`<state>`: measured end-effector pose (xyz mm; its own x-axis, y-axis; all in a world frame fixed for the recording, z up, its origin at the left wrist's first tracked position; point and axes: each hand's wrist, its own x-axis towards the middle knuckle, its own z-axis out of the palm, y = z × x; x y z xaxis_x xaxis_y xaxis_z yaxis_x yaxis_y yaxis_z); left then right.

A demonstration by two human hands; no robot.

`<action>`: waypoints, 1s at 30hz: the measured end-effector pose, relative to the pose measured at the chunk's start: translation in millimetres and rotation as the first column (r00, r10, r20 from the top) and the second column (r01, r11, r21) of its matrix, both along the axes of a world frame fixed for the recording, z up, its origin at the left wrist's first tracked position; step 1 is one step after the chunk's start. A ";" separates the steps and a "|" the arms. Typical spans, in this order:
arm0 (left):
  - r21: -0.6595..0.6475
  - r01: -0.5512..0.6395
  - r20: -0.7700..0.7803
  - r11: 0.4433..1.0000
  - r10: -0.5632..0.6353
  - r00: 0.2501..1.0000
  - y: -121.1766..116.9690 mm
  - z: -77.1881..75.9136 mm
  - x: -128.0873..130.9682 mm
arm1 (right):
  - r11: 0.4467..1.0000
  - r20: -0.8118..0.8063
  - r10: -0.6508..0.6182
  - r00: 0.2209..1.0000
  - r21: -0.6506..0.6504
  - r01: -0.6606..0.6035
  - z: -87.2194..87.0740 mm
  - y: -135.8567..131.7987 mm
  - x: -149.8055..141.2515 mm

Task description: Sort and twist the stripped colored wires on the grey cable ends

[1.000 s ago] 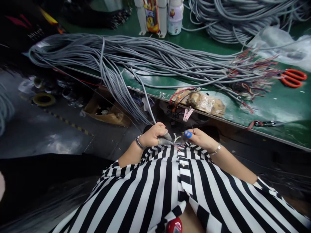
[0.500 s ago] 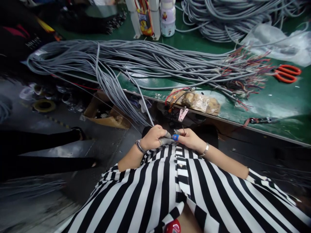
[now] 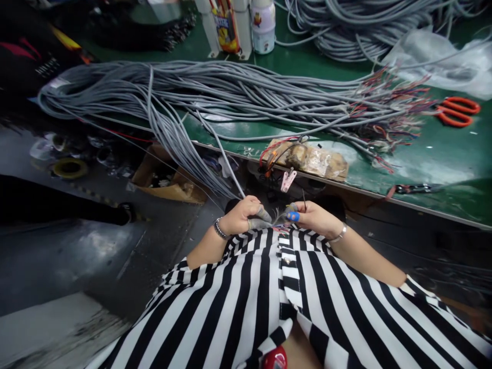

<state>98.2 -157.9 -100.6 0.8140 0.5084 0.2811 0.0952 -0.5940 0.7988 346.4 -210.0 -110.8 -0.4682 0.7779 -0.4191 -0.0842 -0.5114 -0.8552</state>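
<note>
My left hand is closed round the end of a grey cable that runs up from my lap to the bundle on the bench. Grey covers sit on its thumb and forefinger. My right hand is right beside it, pinching the thin coloured wires that fan out of the cable's end; a blue cover sits on one fingertip. Both hands hover just above my striped dress, below the bench's front edge.
A big bundle of grey cables lies across the green bench, stripped ends pointing right. Orange scissors, a taped block with a pink clip, bottles and plastic wrap sit there too. A cardboard box stands on the floor; another person's dark leg at left.
My hands stay together at the cable end, the right fingers shifting along the fanned wires. The other person's dark leg at left has moved across the floor.
</note>
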 end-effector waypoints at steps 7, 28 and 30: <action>0.028 0.027 -0.019 0.999 -0.026 0.999 1.8 -0.7 5.2 | 0.996 -0.046 0.080 0.996 -0.028 -0.081 4.0 -2.0 -10.9; -0.209 -0.033 0.004 0.977 0.035 0.999 7.6 -11.6 -13.2 | 0.456 0.368 -0.331 0.869 0.868 -0.194 1.5 -8.1 -9.8; -0.202 -0.021 0.014 0.979 0.024 1.000 9.3 -12.7 -12.5 | 0.369 0.386 -0.300 0.872 0.890 -0.267 2.7 -6.9 -14.2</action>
